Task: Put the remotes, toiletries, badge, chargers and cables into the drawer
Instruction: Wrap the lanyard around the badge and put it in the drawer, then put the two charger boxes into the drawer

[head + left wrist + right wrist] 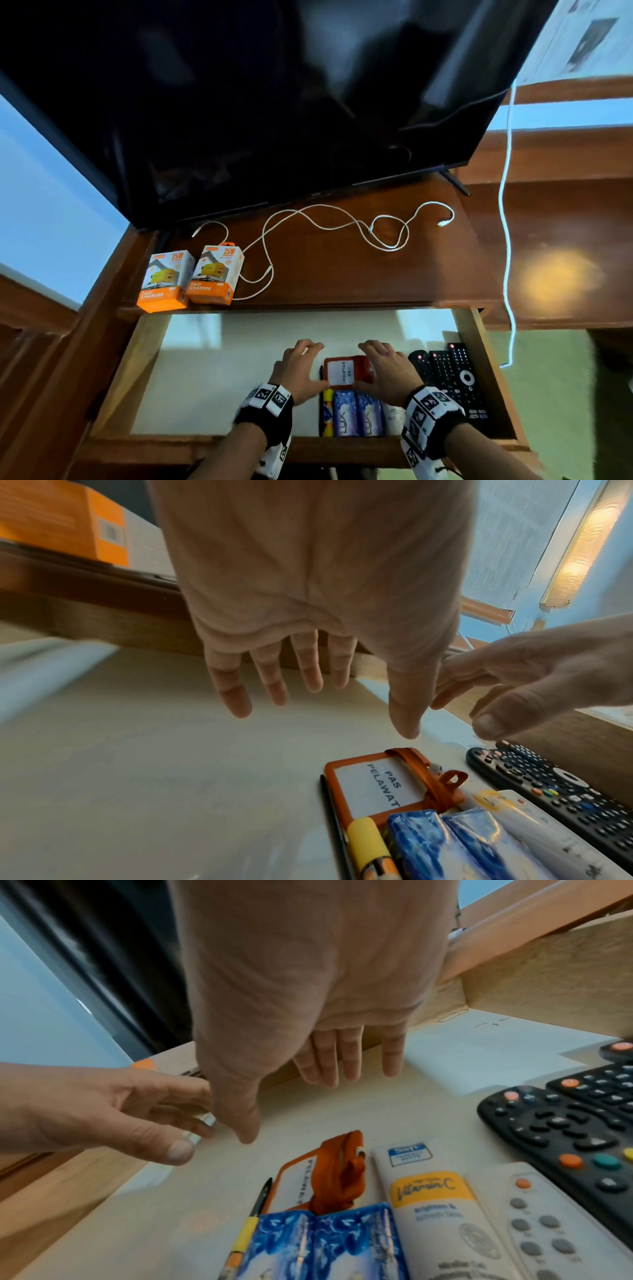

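Note:
The drawer (pixel 144 346) stands pulled out, its pale floor showing. In it lies an orange badge (pixel 346 373) with its strap folded on top (pixel 346 1172). My left hand (pixel 301 366) and right hand (pixel 383 366) hover just above it, one on each side, fingers straight and spread, holding nothing. Right of the badge lie black remotes (pixel 455 377) and a white remote (pixel 548 1226). Toward the drawer front are blue soap bars (pixel 356 414) and a Vitamin C tube (pixel 435 1204). Two orange charger boxes (pixel 188 281) and a white cable (pixel 335 226) lie on the desk top.
A large dark TV (pixel 274 102) leans over the back of the desk. A second white cable (pixel 507 205) hangs down past the right side of the drawer. A black pen (pixel 262 1194) and a yellow-capped item (pixel 369 842) lie left of the soap.

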